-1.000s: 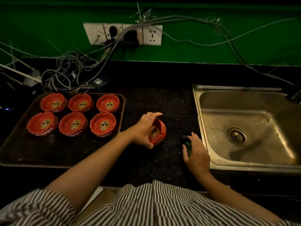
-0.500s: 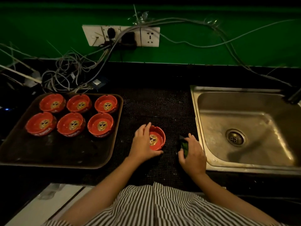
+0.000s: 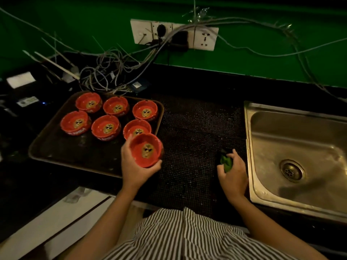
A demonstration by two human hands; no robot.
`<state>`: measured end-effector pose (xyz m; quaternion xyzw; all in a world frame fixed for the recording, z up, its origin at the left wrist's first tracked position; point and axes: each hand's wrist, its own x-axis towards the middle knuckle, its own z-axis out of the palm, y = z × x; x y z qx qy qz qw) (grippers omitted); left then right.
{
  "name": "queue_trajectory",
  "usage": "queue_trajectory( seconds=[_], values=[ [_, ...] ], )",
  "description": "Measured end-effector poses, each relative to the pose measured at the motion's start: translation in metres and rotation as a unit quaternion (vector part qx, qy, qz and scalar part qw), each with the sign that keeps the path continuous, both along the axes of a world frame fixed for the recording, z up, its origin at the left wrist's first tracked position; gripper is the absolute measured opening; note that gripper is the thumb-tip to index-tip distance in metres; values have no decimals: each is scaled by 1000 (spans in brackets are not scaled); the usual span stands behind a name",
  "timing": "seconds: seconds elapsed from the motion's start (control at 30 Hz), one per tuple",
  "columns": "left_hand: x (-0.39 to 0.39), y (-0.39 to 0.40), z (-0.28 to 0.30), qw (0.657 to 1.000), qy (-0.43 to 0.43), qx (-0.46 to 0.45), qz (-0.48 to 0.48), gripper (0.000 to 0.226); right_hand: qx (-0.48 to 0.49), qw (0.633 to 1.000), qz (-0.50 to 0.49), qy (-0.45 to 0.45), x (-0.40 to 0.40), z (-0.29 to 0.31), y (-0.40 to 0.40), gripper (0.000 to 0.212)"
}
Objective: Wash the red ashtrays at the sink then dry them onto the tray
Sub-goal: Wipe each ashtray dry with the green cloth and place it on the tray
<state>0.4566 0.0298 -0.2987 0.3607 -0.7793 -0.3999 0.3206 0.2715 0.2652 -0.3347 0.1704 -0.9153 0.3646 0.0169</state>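
So, head cam view, looking down at a dark countertop against a green wall. The left hand [image 3: 134,166] is gripping a red ashtray [image 3: 146,150], fingers curled round its left side and thumb hooked along the near rim, holding it upright with the bowl facing up. You can see a gold face with sunglasses printed on the bottom. It sits right at the near right corner of the tray [image 3: 75,156], overlapping the tray's edge from this angle, and I can't tell if it's resting on anything or lifted clear.

On the tray there are six more ashtrays in two rows of three, all upright: back row left [image 3: 88,102], middle [image 3: 116,106], right [image 3: 145,110], front row left [image 3: 75,122], middle [image 3: 105,127], and right [image 3: 137,129], which is partly hidden behind the held one.

The right hand [image 3: 233,171] is curled round a green scrub pad [image 3: 225,162], pinching it over the black textured mat [image 3: 197,128] between tray and sink. The steel sink [image 3: 281,147] is just beside that hand on the right, drain [image 3: 292,170] visible in the basin.

Up on the wall there's a white socket strip [image 3: 204,39] with a mess of cables [image 3: 112,72] spilling down behind the tray. A striped shirt [image 3: 187,235] fills the bottom of the view.
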Motion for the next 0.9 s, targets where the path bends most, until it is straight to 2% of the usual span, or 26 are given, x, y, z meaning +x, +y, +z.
queue_trajectory(
  seconds=[0.17, 0.27, 0.63, 0.77, 0.83, 0.9],
  values=[
    [51, -58, -4, 997, -41, -14, 70, 124, 20, 998, 59, 22, 7, -9, -15, 41],
    [63, -77, -8, 993, -76, -14, 89, 124, 26, 998, 57, 31, 7, -12, -15, 42],
    [64, -94, -19, 987, -154, 10, 49, 132, 15, 997, 66, 25, 9, -12, -10, 45],
    [63, -104, -21, 979, -198, 24, 32, 140, 4, 999, 31, 27, 18, -12, 12, 50],
    [55, -90, -14, 965, -250, -2, 75, 143, 13, 998, 40, 35, 22, -14, 23, 57],
    [38, -62, -3, 968, -222, -64, 98, 138, 54, 994, 76, 49, 26, -15, 30, 65]
  ],
)
